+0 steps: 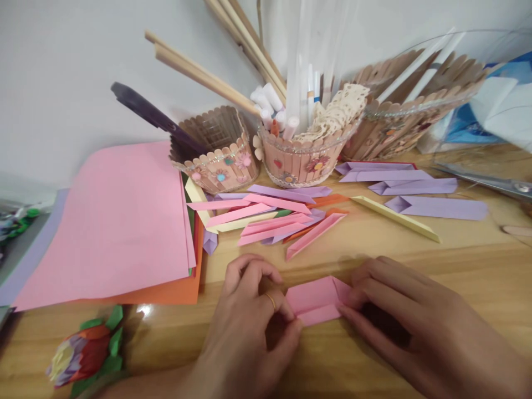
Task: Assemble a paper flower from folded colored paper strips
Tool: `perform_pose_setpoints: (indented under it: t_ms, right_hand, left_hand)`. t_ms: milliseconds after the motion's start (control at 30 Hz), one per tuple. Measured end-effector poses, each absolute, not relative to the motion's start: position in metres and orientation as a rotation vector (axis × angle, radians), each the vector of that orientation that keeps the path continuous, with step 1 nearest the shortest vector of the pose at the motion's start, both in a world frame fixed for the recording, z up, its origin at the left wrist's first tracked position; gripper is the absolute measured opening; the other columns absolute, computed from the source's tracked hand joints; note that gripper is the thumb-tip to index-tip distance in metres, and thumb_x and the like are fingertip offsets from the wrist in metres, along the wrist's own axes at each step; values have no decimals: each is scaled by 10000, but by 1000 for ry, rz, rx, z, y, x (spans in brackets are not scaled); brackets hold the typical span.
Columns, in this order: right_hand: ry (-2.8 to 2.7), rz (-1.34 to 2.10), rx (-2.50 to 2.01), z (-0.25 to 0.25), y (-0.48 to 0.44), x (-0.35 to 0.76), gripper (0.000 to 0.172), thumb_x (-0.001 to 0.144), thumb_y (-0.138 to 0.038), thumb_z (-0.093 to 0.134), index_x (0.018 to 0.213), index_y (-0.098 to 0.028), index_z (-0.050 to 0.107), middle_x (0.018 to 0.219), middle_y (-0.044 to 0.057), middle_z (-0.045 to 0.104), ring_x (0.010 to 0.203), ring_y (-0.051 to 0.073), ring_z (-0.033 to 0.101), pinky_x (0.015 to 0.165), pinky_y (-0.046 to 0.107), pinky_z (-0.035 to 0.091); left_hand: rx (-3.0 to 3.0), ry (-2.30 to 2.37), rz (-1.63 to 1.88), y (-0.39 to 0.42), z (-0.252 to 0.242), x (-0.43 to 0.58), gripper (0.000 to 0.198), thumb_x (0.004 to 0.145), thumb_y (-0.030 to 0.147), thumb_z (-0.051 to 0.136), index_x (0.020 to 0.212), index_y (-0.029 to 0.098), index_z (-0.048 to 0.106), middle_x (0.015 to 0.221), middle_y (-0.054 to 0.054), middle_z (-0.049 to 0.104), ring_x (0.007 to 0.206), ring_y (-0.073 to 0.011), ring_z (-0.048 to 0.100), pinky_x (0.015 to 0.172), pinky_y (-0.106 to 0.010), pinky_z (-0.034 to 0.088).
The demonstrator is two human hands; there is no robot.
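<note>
A small folded pink paper strip (316, 302) lies low over the wooden table, with creased flaps along its length and a slanted fold at its right end. My left hand (253, 321), wearing a ring, pinches the strip's left end between thumb and fingers. At the other end, the fingertips and thumb of my right hand (399, 310) close on the slanted corner. Just beyond my hands is a loose heap of folded paper strips (266, 216) in pink, purple, yellow and orange.
Pink paper sheets (124, 221) are stacked at left above other colours. A paper flower (85, 354) lies front left. Behind stand stick-covered baskets (226, 166) holding pens, dowels and lace. Purple folded strips (436, 206) and scissors (499, 180) lie at right on the table (469, 266).
</note>
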State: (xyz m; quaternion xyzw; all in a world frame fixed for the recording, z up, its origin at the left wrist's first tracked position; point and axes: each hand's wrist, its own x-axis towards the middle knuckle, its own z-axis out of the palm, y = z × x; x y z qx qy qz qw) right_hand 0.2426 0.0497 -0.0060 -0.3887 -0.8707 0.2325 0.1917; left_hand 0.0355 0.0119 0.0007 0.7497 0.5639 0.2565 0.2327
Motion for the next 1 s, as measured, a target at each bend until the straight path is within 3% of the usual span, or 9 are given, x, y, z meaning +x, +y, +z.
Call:
perform_pose_setpoints:
  t_ms: [200,400,567,667,733,833,1000]
  right_hand:
    - [-2458,661,-1091,-5,50,241,156,854,-238,481,717,-189,537,694,29,542,629,165,522,536,292,418]
    - [-2473,706,-1120,-6,51,243,159,869,-240,457,730,-192,518,719,28,537,629,154,526,533,276,418]
    - [-2530,675,-1017,-8,53,249,133,886,-213,438,823,-206,554,786,29,558,652,142,523,537,266,394]
    - [-2617,466,-822,-9,52,254,232,919,-199,362,980,-229,584,821,37,587,682,159,528,555,292,381]
    - [-2676,351,-670,-9,51,256,330,945,-182,273,1075,-214,575,864,50,618,740,175,548,614,321,398]
    - [-2754,239,-553,-8,50,261,409,954,-164,200,1152,-181,557,935,64,652,817,191,566,701,348,411]
    - [-2834,183,-478,-3,57,268,428,949,-178,191,1161,-189,562,1051,63,656,870,215,570,716,377,433]
  left_hand:
    - [2022,1552,565,11,1,36,105,703,125,606,645,181,539,920,-64,488,1028,-249,398,825,-398,430]
    - [2028,1562,584,12,-1,34,164,727,131,597,666,186,454,904,-67,456,990,-243,410,787,-404,450]
    - [2232,1553,652,9,-3,34,111,757,126,541,804,226,548,965,-73,451,1021,-253,411,806,-437,452]
    - [2319,1652,636,7,-6,37,50,798,235,549,841,244,572,946,-67,508,1042,-248,440,801,-406,472]
    - [2332,1746,623,6,-10,39,110,804,344,564,811,234,558,855,-44,552,1009,-236,480,801,-387,480]
    - [2477,1726,718,4,-15,40,207,798,433,562,821,227,555,733,8,566,907,-193,525,902,-385,432]
    - [2857,1497,803,-4,-13,32,169,802,236,606,966,275,622,844,41,618,967,-138,472,1043,-313,268]
